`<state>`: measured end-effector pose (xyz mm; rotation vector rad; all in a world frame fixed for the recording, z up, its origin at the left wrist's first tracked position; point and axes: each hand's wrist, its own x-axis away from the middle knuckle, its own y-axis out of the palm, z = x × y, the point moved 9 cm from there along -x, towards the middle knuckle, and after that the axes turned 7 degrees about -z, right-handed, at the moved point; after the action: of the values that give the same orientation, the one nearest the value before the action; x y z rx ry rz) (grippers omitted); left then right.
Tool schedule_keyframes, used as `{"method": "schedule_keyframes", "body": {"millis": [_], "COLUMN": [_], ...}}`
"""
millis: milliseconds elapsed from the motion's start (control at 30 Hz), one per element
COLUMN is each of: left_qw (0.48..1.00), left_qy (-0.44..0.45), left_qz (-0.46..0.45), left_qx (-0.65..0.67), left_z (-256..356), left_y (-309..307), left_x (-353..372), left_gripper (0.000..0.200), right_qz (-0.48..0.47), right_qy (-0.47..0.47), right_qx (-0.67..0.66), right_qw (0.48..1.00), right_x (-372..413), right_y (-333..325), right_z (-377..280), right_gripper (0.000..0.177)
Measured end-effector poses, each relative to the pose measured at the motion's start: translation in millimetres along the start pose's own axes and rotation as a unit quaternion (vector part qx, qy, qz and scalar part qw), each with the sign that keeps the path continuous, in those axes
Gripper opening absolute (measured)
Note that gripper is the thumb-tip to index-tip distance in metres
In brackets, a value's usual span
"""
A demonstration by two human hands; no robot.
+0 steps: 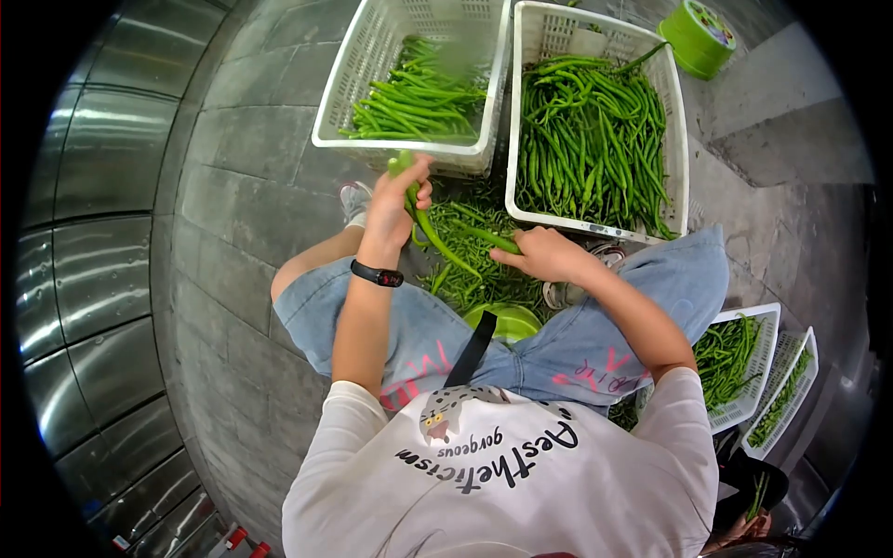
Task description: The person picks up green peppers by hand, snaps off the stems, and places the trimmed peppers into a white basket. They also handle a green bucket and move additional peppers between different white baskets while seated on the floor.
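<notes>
My left hand (398, 206), with a black band on its wrist, is closed around a few long green chili peppers (430, 232) near the front of the left crate. One pepper hangs down from it toward the middle. My right hand (551, 255) is closed on the end of another green chili pepper (491, 240), which points left toward the held bunch. Beneath both hands, a heap of small green pieces and stems (456, 279) covers the floor between my feet.
Ahead stand two white crates: the left crate (400, 145) and the right crate (684, 139), both holding peppers. A green stool (698, 42) is beyond. A green basin rim (513, 321) shows between my legs. More crates (744, 414) and another person's hand (749, 528) are at right.
</notes>
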<state>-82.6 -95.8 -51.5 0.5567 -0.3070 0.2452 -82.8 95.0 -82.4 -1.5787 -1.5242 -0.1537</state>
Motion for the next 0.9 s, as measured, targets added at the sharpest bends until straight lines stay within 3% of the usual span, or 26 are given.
{"method": "schedule_keyframes", "body": {"millis": [33,167,367,467,500,600,667,733,833,900], "left_qw": [1.000,0.999,0.998,0.999,0.998,0.997,0.994,0.988,0.993,0.995], "left_qy": [-0.010,-0.027,-0.049,-0.038,-0.032,-0.043,-0.054,-0.051,-0.036,-0.005], "left_qz": [-0.009,-0.033,-0.028,-0.021,-0.020,0.030,-0.049,-0.093,-0.096,-0.091], "left_qx": [0.001,-0.013,-0.019,0.027,0.048,0.059,0.082,0.107,0.050,0.033], "left_z": [-2.9,-8.1,-11.0,-16.8,-16.3,-29.5,-38.7,-43.0,-42.3,-40.9], "left_y": [3.4,10.9,10.5,-1.8,-3.3,-2.1,25.1,45.6,46.9,45.7], "left_x": [-0.2,-0.6,1.6,-2.9,-3.5,-2.9,-2.5,-1.0,3.6,3.1], "left_gripper": [0.022,0.020,0.014,0.015,0.016,0.019,0.030,0.032,0.036,0.033], "right_qz": [0.004,0.056,0.154,0.254,0.292,0.494,0.444,0.404,0.399,0.389], "right_qy": [0.031,0.075,0.013,-0.040,-0.068,-0.221,-0.259,-0.321,-0.309,-0.279], "right_qx": [0.069,0.087,-0.016,-0.294,-0.332,-0.173,-0.136,-0.010,0.037,-0.041], "right_qw": [0.997,0.992,0.988,0.921,0.894,0.823,0.847,0.856,0.863,0.877], "right_x": [2.7,2.9,28.5,43.8,46.8,78.7,72.4,62.0,56.4,52.2], "right_y": [-1.9,-3.8,-57.1,-73.9,-79.6,-97.5,-85.5,-66.9,-49.3,-55.4], "right_z": [2.5,20.4,5.4,16.4,18.0,-17.0,-35.2,-56.0,-59.6,-49.0], "right_gripper": [0.072,0.078,0.052,0.036,0.023,0.022,0.029,0.032,0.030,0.027]}}
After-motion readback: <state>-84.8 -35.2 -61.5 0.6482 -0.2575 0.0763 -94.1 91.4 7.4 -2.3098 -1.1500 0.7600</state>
